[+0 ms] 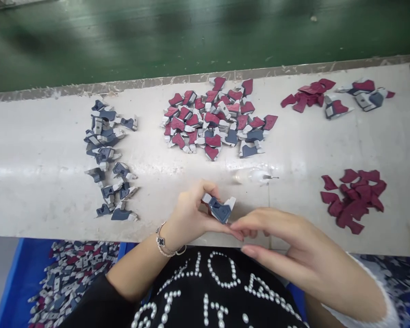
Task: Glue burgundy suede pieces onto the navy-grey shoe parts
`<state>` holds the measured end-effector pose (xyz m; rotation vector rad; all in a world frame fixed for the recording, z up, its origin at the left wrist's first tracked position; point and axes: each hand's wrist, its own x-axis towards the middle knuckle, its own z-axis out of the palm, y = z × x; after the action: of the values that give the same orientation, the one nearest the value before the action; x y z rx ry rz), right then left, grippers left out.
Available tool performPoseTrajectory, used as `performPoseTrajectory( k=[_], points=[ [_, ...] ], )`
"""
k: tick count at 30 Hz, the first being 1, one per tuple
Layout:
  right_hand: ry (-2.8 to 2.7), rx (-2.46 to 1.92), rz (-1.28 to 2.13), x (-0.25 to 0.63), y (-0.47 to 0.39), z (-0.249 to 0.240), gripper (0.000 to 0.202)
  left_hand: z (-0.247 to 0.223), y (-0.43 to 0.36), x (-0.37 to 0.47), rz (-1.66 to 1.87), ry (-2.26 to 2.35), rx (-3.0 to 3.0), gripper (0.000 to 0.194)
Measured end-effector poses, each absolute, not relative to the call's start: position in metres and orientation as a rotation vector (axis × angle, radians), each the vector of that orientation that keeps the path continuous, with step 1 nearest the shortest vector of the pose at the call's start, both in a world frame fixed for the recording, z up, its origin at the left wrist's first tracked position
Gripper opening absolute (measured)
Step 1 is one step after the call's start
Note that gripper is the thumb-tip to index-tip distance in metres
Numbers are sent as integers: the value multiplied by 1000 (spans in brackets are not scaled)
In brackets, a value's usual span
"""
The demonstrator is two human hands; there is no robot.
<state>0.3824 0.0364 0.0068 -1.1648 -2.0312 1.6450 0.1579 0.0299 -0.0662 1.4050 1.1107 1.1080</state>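
Blue-grey cut piece (220, 209), flat and angular with pale tabs at its corners, sits pinched between the thumb and fingers of the left hand (187, 214) just above the near edge of the white worktable (37, 182). The right hand (294, 241) lies palm-down beside it, fingers extended, their tips touching the left fingers under the piece; it grips nothing that I can see. Three heaps lie beyond: blue-grey pieces (109, 159), mixed maroon-and-grey pieces (218, 118), and maroon patches (353, 198). A blue bin (17, 282) below holds more.

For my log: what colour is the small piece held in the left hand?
Dark blue-grey piece with pale grey tabs, pinched in the left hand; head view.
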Motion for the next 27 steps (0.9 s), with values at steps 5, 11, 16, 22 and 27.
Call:
performPoseTrajectory(
  k=[5,11,16,22,27],
  points=[
    [-1968,-1247,1698,368,40,-3,6,-67,31,158,1104,1139,1512,56],
    [-1991,-1205,1668,372,41,-5,9,-69,29,158,1072,1165,1556,54],
    [-1942,-1305,1684,369,42,-6,8,-71,28,158,1093,1177,1657,48],
    [-1902,-1355,1654,361,45,-12,13,-75,24,158,1102,1239,1818,35],
    [-2023,-1302,1446,356,43,-17,19,-77,23,158,1137,1265,1854,33]
  ],
)
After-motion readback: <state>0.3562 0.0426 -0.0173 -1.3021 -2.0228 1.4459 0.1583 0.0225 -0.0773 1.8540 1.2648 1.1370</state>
